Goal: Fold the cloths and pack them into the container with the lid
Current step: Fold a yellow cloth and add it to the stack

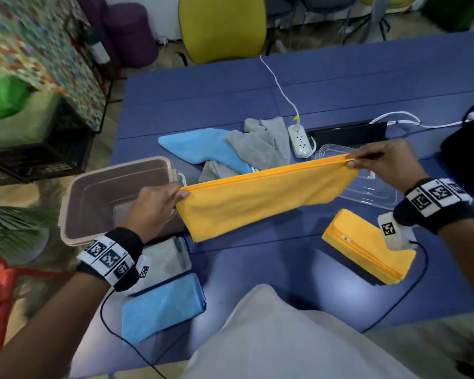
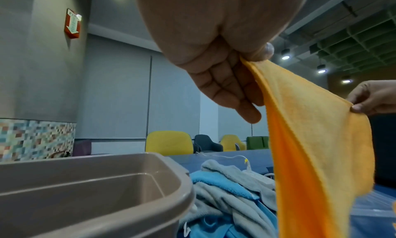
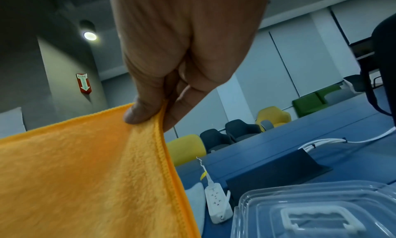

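An orange cloth (image 1: 260, 198), doubled over, hangs stretched in the air above the blue table (image 1: 340, 86). My left hand (image 1: 164, 198) pinches its left top corner (image 2: 255, 62), and my right hand (image 1: 367, 157) pinches the right top corner (image 3: 150, 113). The beige container (image 1: 112, 192) stands open on the table's left, below my left hand. Its clear lid (image 1: 367, 187) lies behind the cloth on the right. A folded orange cloth (image 1: 364, 247) lies at the front right. A folded grey cloth (image 1: 167, 258) and a folded blue cloth (image 1: 162, 307) lie at the front left.
Unfolded blue (image 1: 200, 146) and grey cloths (image 1: 260, 143) are heaped behind the stretched cloth. A white power strip (image 1: 300, 140) with its cable and a black box (image 1: 348, 132) sit further back. A yellow chair (image 1: 222, 26) stands past the table's far edge.
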Demonstrator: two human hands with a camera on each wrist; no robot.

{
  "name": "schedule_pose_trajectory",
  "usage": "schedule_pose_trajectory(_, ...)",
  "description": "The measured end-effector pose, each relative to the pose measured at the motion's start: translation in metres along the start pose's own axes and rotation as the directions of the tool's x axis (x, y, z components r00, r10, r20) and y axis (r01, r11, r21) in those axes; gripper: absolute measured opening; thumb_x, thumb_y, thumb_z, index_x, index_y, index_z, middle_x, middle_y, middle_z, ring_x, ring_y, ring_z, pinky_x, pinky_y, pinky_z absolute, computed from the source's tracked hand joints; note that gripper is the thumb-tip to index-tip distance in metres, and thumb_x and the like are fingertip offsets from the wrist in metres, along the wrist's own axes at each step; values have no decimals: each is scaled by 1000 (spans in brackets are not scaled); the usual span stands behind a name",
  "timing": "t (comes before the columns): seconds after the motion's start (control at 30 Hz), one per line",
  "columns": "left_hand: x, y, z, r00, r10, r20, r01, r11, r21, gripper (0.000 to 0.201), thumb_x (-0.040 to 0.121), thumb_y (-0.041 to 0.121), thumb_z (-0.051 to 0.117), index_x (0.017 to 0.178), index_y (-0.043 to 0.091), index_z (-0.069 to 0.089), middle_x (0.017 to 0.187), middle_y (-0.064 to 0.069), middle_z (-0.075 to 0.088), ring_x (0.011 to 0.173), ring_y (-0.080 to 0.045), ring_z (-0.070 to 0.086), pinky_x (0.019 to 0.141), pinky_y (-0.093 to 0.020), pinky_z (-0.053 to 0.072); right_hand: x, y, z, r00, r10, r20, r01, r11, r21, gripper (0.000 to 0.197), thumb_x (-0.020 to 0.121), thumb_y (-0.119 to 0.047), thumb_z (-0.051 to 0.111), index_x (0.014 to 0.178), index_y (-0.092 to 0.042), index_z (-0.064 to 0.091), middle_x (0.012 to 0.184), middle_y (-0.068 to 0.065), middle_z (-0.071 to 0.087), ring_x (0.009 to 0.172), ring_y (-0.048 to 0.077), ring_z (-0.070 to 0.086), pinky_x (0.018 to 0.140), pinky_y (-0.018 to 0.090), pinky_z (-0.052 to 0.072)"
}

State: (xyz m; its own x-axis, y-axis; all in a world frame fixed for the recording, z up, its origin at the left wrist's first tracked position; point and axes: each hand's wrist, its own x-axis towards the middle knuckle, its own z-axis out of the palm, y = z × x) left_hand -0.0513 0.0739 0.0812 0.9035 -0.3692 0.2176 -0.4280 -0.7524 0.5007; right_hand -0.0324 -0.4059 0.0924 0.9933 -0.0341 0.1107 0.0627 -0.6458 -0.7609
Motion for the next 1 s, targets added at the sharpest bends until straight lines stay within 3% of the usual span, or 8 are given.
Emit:
schedule_pose_trajectory(0.1,1,5,-10,997,15,-81,-22,995,-93,41,98,39,43,76,8,60,59,6,49,57,-8,45,57,-28,36,2,-9,-2,1000,-9,9,8,993,114,20,74,-3,77,87,-17,73,79,-13,73,73,-9,62,79,12,51)
schedule_pose_trajectory(0.17,11,0,-6,990,-89,-110,73,987,-141,23,99,31,52,101,14,66,79,-2,66,71,-14,59,68,-34,47,9,-10,7,998,50,-32,-42,978,204,22,74,0,77,90,-12,70,72,-17,71,68,-7,62,72,12,53)
schedule_pose_trajectory(0.33,51,9,37,887,-462,-2,435,836,-335,17,92,26,64,83,12,59,70,-7,59,66,-32,59,55,-34,47,27,-3,57,938,312,-150,-276,935,221,24,78,-7,76,99,-4,68,87,17,65,72,21,65,59,29,58)
schedule_pose_trajectory(0.43,63,33,57,890,-456,9,419,811,-408,19,89,23,68,80,7,63,69,-3,63,64,-19,59,57,-29,45,19,-29,87,947,295,-126,-263,939,221,13,81,-5,70,92,-6,66,78,13,60,50,2,55,50,25,52)
schedule_pose_trajectory(0.5,69,48,68,892,-450,-33,384,795,-470,15,87,26,69,82,14,62,71,-1,64,68,-19,62,58,-30,52,9,-56,108,962,258,-85,-227,934,274,10,80,-2,69,89,-7,66,70,6,55,51,9,54,50,27,52)
schedule_pose_trajectory(0.6,76,74,78,899,-431,-80,343,805,-484,15,88,25,69,96,14,62,72,-1,59,63,-10,57,52,-13,44,-4,-88,138,980,195,-42,-171,928,331,17,76,-5,72,80,-20,64,69,2,58,58,19,57,56,33,53)
schedule_pose_trajectory(0.77,74,96,82,927,-373,-35,321,839,-439,17,90,25,65,95,9,66,84,-4,70,80,-14,64,71,-30,49,-15,-116,165,972,230,49,-223,833,507,12,80,-8,74,91,-7,69,70,4,59,58,11,61,56,28,57)
schedule_pose_trajectory(1.0,54,95,66,984,-175,20,175,965,-197,18,90,31,65,99,17,70,82,-3,72,77,-17,65,72,-36,52,-26,-117,163,937,294,187,-344,688,639,16,82,3,67,97,-2,69,84,14,65,76,18,67,64,25,57)
